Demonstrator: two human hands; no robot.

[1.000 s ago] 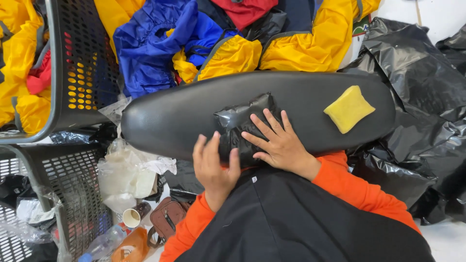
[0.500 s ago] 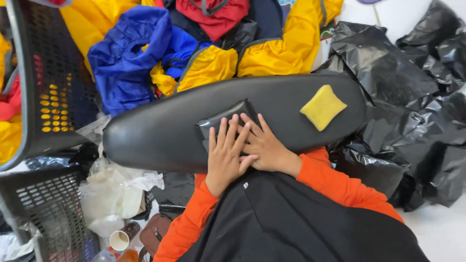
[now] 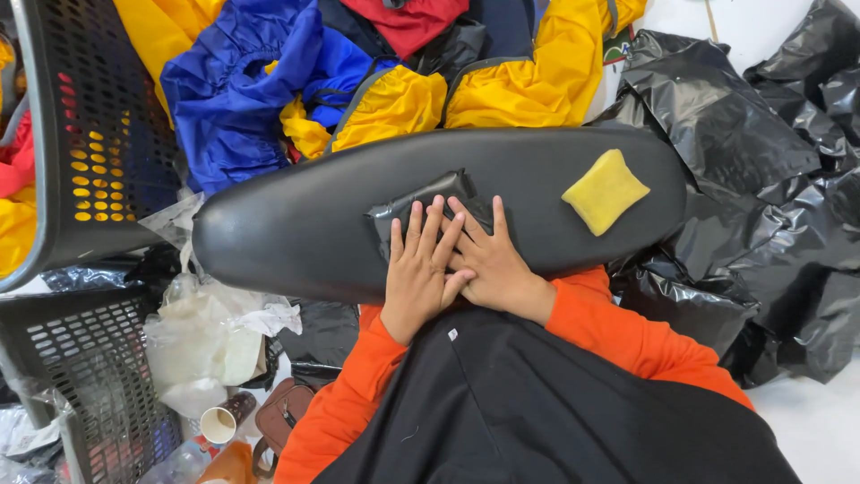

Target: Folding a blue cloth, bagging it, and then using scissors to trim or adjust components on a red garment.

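A small black folded bundle (image 3: 421, 204) of shiny, crinkled fabric lies flat on the near half of a long, oval black board (image 3: 305, 242), towards its middle. The bundle is roughly rectangular and sits slightly askew, its far right corner raised higher in view. Its surface is glossy and creased. The left hand (image 3: 419, 269) and right hand (image 3: 488, 264) press palm-down on its near part, fingers spread and overlapping, covering much of it

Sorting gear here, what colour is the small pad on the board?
Yellow pad, seen in the head view.
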